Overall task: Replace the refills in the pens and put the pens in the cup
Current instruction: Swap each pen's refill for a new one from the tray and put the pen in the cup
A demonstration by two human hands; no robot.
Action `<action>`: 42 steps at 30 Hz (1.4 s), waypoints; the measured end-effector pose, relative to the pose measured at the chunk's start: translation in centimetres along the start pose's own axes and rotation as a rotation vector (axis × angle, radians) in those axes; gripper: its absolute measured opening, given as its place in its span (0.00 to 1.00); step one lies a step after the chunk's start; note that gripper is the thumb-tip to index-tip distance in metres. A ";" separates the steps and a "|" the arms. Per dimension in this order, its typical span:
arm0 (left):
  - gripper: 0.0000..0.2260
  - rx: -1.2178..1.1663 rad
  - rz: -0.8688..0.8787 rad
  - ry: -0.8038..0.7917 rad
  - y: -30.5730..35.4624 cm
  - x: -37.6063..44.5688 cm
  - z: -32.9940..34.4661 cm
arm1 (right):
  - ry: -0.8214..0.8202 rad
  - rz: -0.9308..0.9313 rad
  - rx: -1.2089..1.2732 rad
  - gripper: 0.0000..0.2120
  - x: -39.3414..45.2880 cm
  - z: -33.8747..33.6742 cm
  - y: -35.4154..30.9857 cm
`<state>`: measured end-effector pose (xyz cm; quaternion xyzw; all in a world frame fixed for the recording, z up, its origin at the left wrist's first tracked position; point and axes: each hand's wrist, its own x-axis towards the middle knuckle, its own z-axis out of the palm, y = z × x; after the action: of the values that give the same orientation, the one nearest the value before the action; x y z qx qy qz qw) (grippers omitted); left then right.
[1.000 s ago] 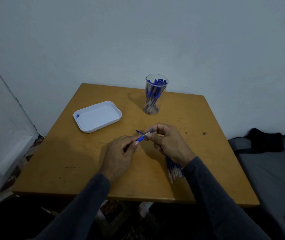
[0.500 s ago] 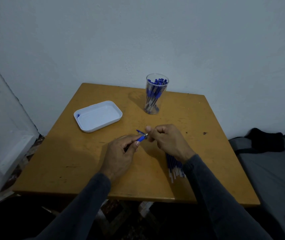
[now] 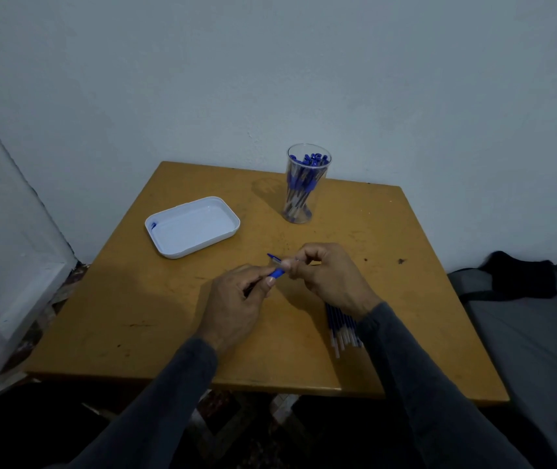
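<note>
- Since a sec ago the right hand (image 3: 329,275) has closed in on the pen (image 3: 276,267); a refill showed in that gap then, now hidden, prob. nearly seated.
- Left hand (image 3: 236,301) pinches the pen's barrel over the table (image 3: 128,319); right fingertips pinch at its end.
- Pen: slim blue plastic. Cup (image 3: 305,184): clear, tall, w/ pens inside. Spare refills (image 3: 339,328): thin blue rods, pale tips.

Blue pen (image 3: 276,273); clear cup (image 3: 305,184); white tray (image 3: 192,226); ochre table (image 3: 141,299).
</note>
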<state>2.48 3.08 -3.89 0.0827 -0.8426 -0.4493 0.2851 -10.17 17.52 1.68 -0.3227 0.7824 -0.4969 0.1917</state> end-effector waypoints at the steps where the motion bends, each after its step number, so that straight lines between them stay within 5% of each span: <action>1: 0.11 -0.001 -0.001 -0.002 0.0 0.0 0.0 | 0.030 -0.002 -0.062 0.19 0.0 0.1 0.0; 10: 0.12 0.002 -0.004 0.017 0.1 0.0 0.0 | -0.039 0.004 0.075 0.02 0.0 -0.2 -0.2; 21: 0.11 0.028 -0.047 0.109 -0.1 0.1 0.1 | 0.033 0.123 0.156 0.10 0.4 0.7 -0.6; 25: 0.12 -0.032 -0.163 0.207 0.0 0.3 0.0 | 0.215 0.158 -0.244 0.14 1.8 1.7 0.5; 29: 0.12 -0.063 -0.212 0.199 0.0 0.3 0.0 | 0.175 0.183 -0.563 0.15 2.9 3.3 1.8; 33: 0.10 -0.086 -0.225 0.200 -0.2 0.3 0.0 | 0.179 0.170 -0.626 0.12 3.0 4.3 1.6; 42: 0.08 -0.159 -0.236 0.191 -0.1 0.2 0.2 | 0.351 0.101 0.330 0.02 1.4 1.2 0.2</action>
<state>2.21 3.10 -4.02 0.2005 -0.7580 -0.5349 0.3148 -10.43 15.80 1.03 -0.1564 0.7271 -0.6562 0.1275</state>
